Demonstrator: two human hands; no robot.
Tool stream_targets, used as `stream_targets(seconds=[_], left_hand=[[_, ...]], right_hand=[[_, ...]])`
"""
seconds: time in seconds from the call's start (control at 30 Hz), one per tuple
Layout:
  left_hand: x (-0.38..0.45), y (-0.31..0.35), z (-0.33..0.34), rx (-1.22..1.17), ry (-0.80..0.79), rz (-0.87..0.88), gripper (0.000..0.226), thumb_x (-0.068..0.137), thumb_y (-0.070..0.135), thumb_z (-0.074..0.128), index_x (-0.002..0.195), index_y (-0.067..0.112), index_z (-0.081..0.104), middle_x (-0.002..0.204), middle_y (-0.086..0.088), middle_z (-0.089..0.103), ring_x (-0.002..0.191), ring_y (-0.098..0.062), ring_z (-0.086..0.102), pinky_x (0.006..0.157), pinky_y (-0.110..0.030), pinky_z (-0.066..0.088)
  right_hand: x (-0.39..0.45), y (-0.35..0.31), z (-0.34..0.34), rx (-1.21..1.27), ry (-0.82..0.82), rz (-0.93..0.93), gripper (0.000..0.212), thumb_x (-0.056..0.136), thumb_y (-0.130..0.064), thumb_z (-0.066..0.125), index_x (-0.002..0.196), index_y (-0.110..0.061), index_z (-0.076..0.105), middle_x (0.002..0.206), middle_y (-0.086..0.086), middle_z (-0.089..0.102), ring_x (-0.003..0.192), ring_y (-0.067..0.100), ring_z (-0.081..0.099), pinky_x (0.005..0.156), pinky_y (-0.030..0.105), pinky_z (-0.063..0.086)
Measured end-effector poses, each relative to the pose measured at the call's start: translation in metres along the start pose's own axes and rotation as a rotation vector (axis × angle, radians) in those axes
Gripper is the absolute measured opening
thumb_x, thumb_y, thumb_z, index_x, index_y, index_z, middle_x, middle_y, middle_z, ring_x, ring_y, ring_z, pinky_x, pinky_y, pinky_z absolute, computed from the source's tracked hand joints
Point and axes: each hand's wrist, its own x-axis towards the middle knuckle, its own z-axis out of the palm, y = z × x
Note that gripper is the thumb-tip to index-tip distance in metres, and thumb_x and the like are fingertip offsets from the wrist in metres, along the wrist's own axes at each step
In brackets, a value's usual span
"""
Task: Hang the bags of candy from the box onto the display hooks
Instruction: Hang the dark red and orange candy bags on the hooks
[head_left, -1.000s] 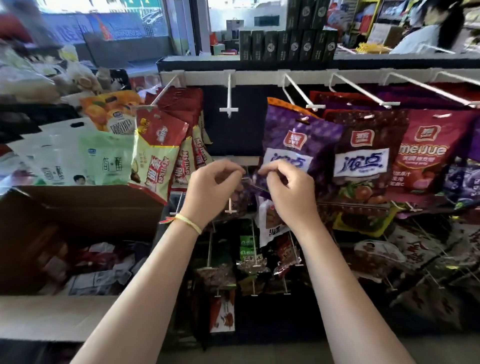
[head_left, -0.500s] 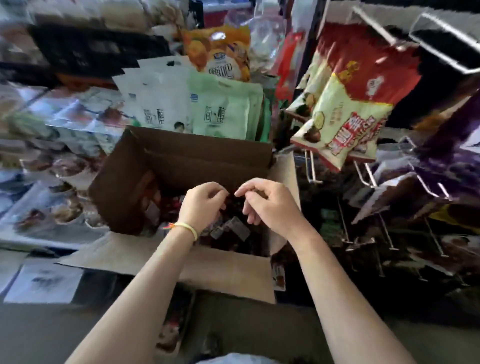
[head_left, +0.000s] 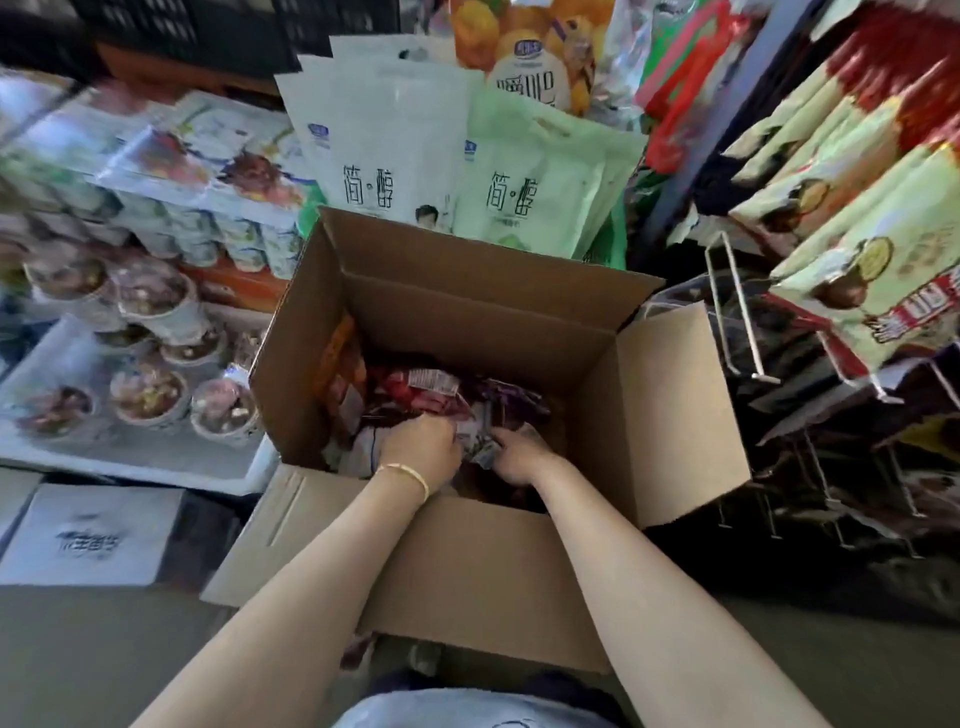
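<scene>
A: Bags (head_left: 436, 395) of candy lie in a heap on the bottom of the open box (head_left: 519, 322), red ones and purple ones mixed together.

B: And the hands?

A: Both are down inside the box, close together over the heap. The left hand (head_left: 421, 449), with a thin band (head_left: 408, 475) on its wrist, has its fingers curled on a pale packet (head_left: 475, 434) that lies between the two hands. The right hand (head_left: 519, 454) touches the same packet from the other side; I cannot tell whether its fingers are closed on it, since they are hidden beneath.

B: Where are the hooks?

A: To the right of the box. One white hook (head_left: 737, 312) sticks out bare, and above it hang yellow-green bags (head_left: 872, 270) in a row.

B: Anything else near?

A: Pale green pouches (head_left: 535, 176) stand behind the box, and tubs (head_left: 150, 395) sit on a shelf to the left.
</scene>
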Motion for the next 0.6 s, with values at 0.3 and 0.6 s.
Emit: stream_targets(seconds=[0.3, 0.6], left_hand=[[0.001, -0.006, 0.003, -0.103, 0.062, 0.039, 0.022, 0.099, 0.027, 0.047, 0.096, 0.012, 0.063, 0.1, -0.013, 0.07, 0.091, -0.035, 0.067, 0.071, -0.038, 0.051], [-0.002, -0.007, 0.005, -0.087, 0.117, 0.073, 0.023, 0.1, 0.027, 0.046, 0.1, 0.011, 0.062, 0.097, -0.012, 0.07, 0.087, -0.035, 0.067, 0.061, -0.033, 0.04]], right_hand=[[0.032, 0.019, 0.014, 0.03, -0.023, 0.108, 0.082, 0.098, 0.0, 0.043, 0.16, -0.039, 0.006, 0.152, 0.016, 0.044, 0.112, 0.031, 0.059, 0.074, 0.03, 0.047], [0.029, 0.022, 0.014, -0.044, 0.266, 0.101, 0.044, 0.097, -0.01, 0.046, 0.139, -0.022, 0.047, 0.13, 0.015, 0.06, 0.116, 0.036, 0.06, 0.087, 0.039, 0.052]])
